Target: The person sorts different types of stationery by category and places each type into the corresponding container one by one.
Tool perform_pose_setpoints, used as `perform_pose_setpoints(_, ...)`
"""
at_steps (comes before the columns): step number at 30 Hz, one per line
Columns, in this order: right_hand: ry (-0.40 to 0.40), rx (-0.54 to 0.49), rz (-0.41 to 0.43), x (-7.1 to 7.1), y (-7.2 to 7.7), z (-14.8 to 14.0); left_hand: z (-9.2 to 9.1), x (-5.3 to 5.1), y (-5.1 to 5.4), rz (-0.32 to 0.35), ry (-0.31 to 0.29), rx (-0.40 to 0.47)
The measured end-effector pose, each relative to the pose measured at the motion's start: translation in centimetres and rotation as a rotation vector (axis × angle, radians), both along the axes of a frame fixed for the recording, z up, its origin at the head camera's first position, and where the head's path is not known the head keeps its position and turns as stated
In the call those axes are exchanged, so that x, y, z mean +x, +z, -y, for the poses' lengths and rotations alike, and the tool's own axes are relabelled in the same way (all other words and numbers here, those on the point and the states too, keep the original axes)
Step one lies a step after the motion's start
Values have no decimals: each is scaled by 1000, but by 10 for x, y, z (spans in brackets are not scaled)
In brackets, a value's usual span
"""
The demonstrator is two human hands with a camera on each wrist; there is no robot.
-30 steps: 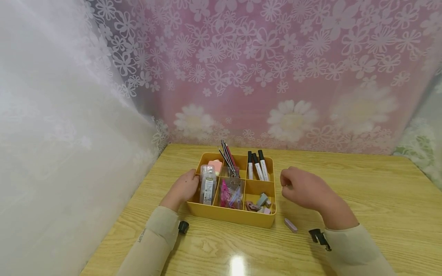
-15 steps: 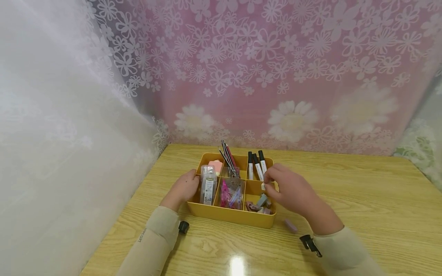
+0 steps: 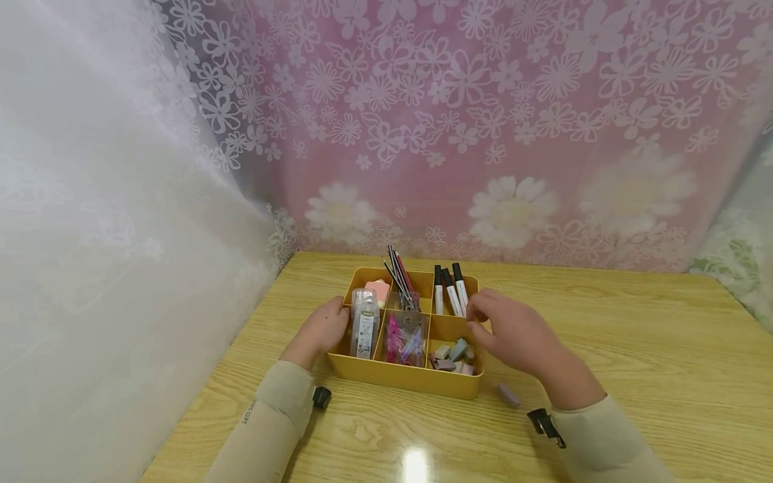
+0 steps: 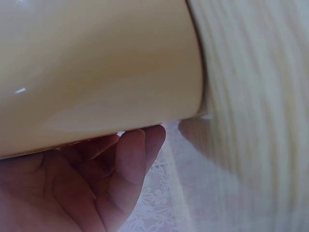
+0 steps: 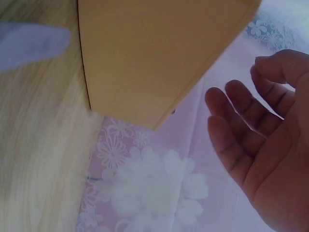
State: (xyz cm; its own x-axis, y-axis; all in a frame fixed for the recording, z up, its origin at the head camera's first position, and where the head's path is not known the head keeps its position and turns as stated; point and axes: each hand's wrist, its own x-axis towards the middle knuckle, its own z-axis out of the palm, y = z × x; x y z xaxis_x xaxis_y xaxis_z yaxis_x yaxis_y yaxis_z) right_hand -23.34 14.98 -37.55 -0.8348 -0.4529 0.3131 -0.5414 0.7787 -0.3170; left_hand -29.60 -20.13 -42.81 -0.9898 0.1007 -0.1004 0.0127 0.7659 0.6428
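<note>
A yellow divided desk organizer [image 3: 404, 380] stands on the table. My left hand [image 3: 327, 328] holds its left side; in the left wrist view the bent fingers [image 4: 129, 157] press the outer wall, and the thumb is hidden. Over the right rim hovers my right hand [image 3: 513, 332], loosely curled; the right wrist view shows nothing between its fingers. Below it, the front right compartment bears several small eraser-like blocks, among them a cream block [image 3: 443, 351] and a grey-green block [image 3: 458, 349]. A lilac stick-shaped piece [image 3: 508, 395] lies on the table right of the organizer.
Other compartments hold black-capped markers [image 3: 449, 292], pencils [image 3: 398, 275], a pink-and-cream item [image 3: 378, 290], a clear bottle-shaped case [image 3: 365, 329] and a clear pack with pink and lilac items [image 3: 403, 341]. A floral curtain [image 3: 513, 134] hangs behind the wooden table [image 3: 634, 335].
My right hand has moved left from beside the organizer to over its right rim. The cream block it pinched half a second ago now lies in the front right compartment. My left hand stays put.
</note>
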Motion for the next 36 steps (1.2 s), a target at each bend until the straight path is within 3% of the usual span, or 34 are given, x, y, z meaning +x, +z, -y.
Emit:
perform_pose_setpoints(4, -31, 30, 50, 0, 3, -8, 0, 0, 0, -8, -3, -2)
perform_pose_setpoints(10, -46, 82, 189, 0, 5, -19, 0, 0, 2, -8, -5, -7)
perform_pose_setpoints(16, -18, 152, 373, 0, -1, -22, -1, 0, 2, -10, -5, -14)
perform_pose_setpoints(23, -21, 203, 512, 1, -11, -23, -1, 1, 2, -3, 2, -4)
perform_pose_setpoints(30, -61, 178, 692, 6, -19, -17, -1, 1, 2, 3, 8, -5)
perform_pose_setpoints(36, -53, 177, 758, 6, -25, -16, -1, 2, 2, -7, 5, -6)
